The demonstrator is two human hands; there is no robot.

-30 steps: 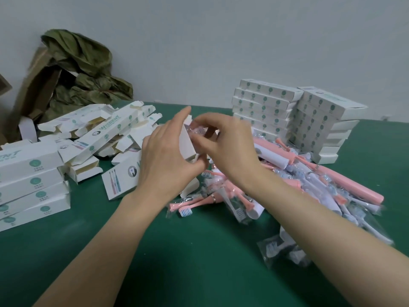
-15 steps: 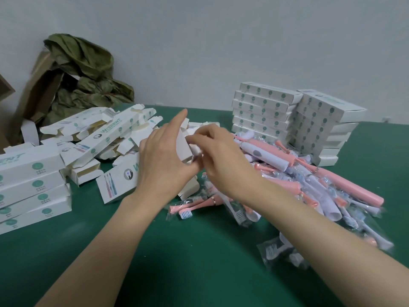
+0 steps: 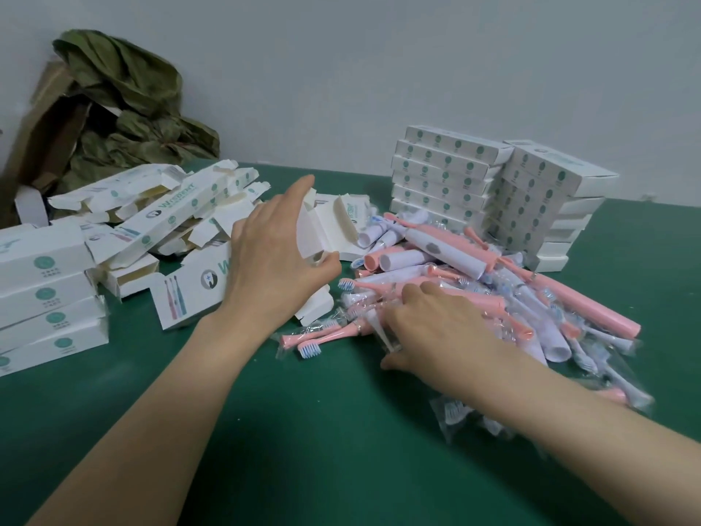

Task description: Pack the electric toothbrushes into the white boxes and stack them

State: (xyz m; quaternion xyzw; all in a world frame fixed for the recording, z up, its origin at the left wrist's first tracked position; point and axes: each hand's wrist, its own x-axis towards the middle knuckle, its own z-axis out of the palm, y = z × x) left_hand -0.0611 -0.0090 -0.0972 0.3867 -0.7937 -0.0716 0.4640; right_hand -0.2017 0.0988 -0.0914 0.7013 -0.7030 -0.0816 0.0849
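The box [image 3: 316, 237] is up off the desk [image 3: 303, 449], flaps open. The left hand [image 3: 273, 260] holds it, thumb under and fingers over the top. Just to the right lie the toothbrushes [image 3: 493, 294], pink and white ones all mixed in a big pile with clear bags. The right hand [image 3: 436, 328] is down on the near side of that pile with its fingers bent over a bag. I cannot tell if it has a grip on anything yet. I think the job now is to pick one thing out and slide it into the box. The bags look slippery, so one could slide out of the fingers, or two could come up together. Pulling from under the pile could make the round handles roll away across the desk. If the left hand squeezes too hard, the thin box could get squashed or a flap could bend. Small heads [image 3: 315, 337] in bags lie by themselves near the wrist and could get knocked. Empty boxes [image 3: 178, 218] lie in a heap on the left. Closed boxes are in stacks [image 3: 447, 172] behind the pile, and one stack looks crooked, so a bump could tip it.
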